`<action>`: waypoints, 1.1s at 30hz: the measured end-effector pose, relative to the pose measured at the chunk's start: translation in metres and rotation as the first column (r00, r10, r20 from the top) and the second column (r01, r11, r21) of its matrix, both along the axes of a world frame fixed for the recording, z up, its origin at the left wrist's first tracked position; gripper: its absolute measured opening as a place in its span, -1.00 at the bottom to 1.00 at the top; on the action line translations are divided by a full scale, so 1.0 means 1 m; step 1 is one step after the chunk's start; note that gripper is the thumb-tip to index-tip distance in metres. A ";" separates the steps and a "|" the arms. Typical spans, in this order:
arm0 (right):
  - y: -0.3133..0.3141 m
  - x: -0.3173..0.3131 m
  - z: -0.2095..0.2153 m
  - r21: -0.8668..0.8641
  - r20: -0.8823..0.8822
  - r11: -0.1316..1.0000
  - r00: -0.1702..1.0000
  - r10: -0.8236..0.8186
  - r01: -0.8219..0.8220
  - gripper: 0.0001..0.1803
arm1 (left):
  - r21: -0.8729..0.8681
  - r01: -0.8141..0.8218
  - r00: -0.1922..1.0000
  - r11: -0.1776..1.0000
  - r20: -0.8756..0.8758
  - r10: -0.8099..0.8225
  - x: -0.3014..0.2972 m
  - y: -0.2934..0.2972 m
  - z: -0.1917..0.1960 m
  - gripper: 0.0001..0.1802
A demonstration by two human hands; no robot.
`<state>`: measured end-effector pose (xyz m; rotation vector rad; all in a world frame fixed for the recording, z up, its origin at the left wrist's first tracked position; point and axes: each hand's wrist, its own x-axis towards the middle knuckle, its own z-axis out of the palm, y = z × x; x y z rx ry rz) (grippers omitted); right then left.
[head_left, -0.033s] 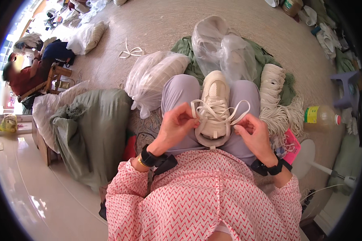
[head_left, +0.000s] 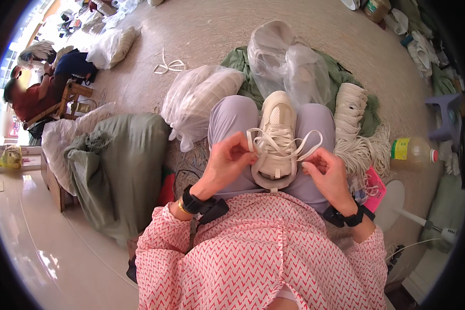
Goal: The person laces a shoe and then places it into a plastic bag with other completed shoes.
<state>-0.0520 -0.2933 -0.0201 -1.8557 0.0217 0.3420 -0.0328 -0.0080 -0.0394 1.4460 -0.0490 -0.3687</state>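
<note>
Our left fingers (head_left: 246, 158) and right fingers (head_left: 311, 167) pinch the white shoelace (head_left: 280, 145) on either side of the cream sneaker (head_left: 278, 114).

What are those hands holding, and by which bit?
A white shoelace, by its loose lengths: one pinched in the left hand, the other in the right hand.

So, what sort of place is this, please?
It looks like a small, informal shoe workshop, though I cannot be certain. The signs are the laced cream shoe, the big bundle of loose white laces and the clear plastic bag stuffed with pale goods.
</note>
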 end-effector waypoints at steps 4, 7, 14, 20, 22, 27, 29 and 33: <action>-0.002 -0.006 0.000 -0.002 0.009 1.000 1.000 -0.016 0.016 -0.92 | 0.073 0.018 1.000 0.997 0.005 -0.019 -0.001 0.001 -0.004 -0.85; -0.002 -0.005 0.001 -0.030 0.013 1.000 1.000 -0.002 0.002 -0.92 | 0.106 0.025 0.999 0.994 0.022 -0.028 -0.002 -0.001 0.001 -0.85; 0.001 -0.002 0.002 -0.029 0.014 0.999 1.000 -0.026 0.026 -0.91 | 0.342 -0.019 0.974 0.940 0.218 -0.060 0.002 -0.006 0.014 -0.86; 0.012 -0.005 0.009 -0.280 0.241 0.960 0.970 0.037 0.032 -0.80 | 0.379 -0.117 0.945 0.918 0.326 -0.014 -0.008 -0.010 0.009 -0.88; 0.010 -0.008 0.004 -0.318 0.314 0.946 0.948 0.047 0.058 -0.77 | 0.336 -0.145 0.932 0.930 0.362 0.015 -0.007 -0.014 0.009 -0.86; 0.013 -0.012 0.011 -0.382 0.408 0.924 0.895 0.183 -0.015 -0.70 | 0.325 -0.145 0.920 0.934 0.391 0.007 -0.012 -0.020 0.000 -0.83; 0.017 -0.010 0.012 -0.377 0.413 0.926 0.889 0.197 -0.030 -0.70 | 0.337 -0.152 0.909 0.929 0.417 -0.002 -0.012 -0.019 -0.003 -0.82; 0.023 -0.012 0.014 -0.405 0.403 0.914 0.894 0.199 -0.021 -0.74 | 0.333 -0.193 0.862 0.923 0.507 -0.003 -0.013 -0.019 -0.005 -0.81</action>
